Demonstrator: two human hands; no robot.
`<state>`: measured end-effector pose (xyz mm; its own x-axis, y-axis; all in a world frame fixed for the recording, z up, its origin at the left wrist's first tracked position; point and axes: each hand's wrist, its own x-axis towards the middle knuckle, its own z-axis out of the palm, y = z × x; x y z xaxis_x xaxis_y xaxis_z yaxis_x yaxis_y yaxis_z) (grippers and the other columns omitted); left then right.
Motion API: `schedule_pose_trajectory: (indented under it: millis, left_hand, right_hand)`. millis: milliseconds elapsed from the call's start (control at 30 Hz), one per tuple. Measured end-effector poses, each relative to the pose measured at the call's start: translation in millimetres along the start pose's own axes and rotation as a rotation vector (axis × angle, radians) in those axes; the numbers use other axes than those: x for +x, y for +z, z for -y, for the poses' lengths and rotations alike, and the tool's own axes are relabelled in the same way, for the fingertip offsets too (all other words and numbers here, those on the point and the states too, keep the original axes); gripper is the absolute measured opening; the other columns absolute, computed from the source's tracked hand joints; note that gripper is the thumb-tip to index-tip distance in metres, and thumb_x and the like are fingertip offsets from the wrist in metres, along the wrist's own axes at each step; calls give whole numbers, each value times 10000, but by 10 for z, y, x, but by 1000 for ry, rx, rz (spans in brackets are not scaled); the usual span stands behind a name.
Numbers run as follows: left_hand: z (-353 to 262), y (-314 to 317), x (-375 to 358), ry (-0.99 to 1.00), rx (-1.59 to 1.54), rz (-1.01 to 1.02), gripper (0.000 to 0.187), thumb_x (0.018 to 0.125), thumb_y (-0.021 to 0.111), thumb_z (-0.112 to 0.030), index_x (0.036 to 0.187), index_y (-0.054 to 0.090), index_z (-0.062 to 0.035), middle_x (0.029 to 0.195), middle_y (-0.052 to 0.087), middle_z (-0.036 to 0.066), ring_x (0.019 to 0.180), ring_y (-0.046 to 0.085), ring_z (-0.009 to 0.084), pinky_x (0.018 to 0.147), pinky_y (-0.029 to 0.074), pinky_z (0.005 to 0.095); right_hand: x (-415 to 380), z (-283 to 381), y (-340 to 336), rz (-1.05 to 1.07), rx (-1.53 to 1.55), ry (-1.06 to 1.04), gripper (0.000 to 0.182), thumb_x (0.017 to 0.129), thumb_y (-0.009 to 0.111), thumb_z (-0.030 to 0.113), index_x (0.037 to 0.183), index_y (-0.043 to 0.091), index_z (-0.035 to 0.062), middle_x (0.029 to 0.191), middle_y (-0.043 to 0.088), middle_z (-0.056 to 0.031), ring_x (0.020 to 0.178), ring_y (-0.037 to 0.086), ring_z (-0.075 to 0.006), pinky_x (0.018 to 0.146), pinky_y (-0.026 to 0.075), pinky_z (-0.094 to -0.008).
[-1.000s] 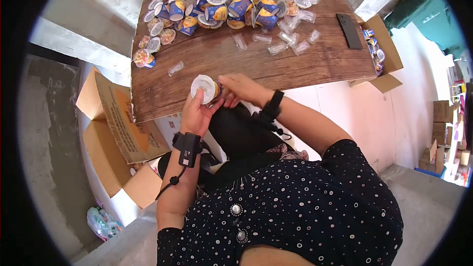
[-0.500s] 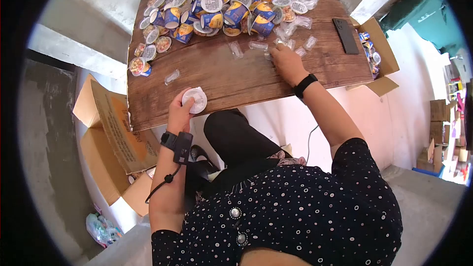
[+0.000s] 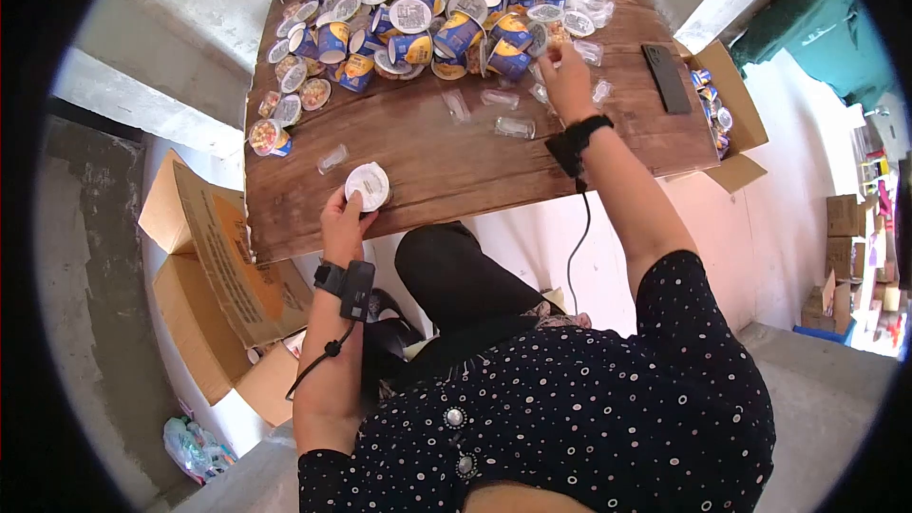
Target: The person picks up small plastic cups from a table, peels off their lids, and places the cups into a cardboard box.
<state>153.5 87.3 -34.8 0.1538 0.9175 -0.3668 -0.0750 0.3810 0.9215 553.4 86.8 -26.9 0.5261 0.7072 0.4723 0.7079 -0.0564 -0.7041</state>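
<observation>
My left hand (image 3: 340,226) grips a small cup with a white lid (image 3: 369,187) near the table's front edge, the thumb lying on the lid. The lid faces up toward me, and the cup's body is mostly hidden beneath it. My right hand (image 3: 568,84) reaches to the right edge of a heap of blue-and-yellow snack cups (image 3: 458,33). Its fingertips are drawn together beside clear plastic packets (image 3: 587,53); whatever is between them is too small to make out. Another clear packet (image 3: 515,127) lies just left of that wrist.
A black phone (image 3: 666,79) lies on the wooden table (image 3: 437,157) at the right. One snack cup (image 3: 270,138) stands at the left edge, near a single packet (image 3: 332,159). Open cardboard boxes flank the table: one at left (image 3: 204,313), one holding cups at right (image 3: 746,104).
My right hand has moved up and slightly right, uncovering a clear packet. My left hand has shifted a little left with the lidded cup, which has turned slightly.
</observation>
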Motion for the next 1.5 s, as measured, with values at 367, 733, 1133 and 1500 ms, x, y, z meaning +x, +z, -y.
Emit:
schedule_pose_trajectory:
  millis: [367,733,1133,1500]
  left_hand:
    - [-47,-5,-99,58,14,-13,307,915,541,-124,1210,511,-42,1125,580,47,1001,569,130,790,513,300]
    - [-287,314,-645,320,238,55,283,931,519,-129,1195,524,-27,1082,579,78,936,578,121,727,512,256]
    - [-320,182,-836,62,-388,217,388,932,397,-87,1312,340,-32,1127,557,180,931,622,294,743,540,383]
    - [-346,-210,-749,180,-597,194,386,927,429,-21,1306,356,-38,1216,512,168,1037,587,306,881,524,438]
  right_hand:
    - [561,-224,-25,-32,-320,158,178,759,602,171,833,583,10,832,634,-223,814,614,-387,731,481,-452]
    - [-768,794,-300,579,778,584,128,831,624,111,875,553,14,701,595,-61,610,626,-146,526,517,-265]
    - [-945,768,-23,396,-165,-393,277,798,607,114,1057,537,46,1055,526,-193,981,531,-372,784,476,-429]
    - [-789,328,43,537,-454,-328,178,801,609,131,942,556,37,931,568,-170,812,575,-405,712,485,-448]
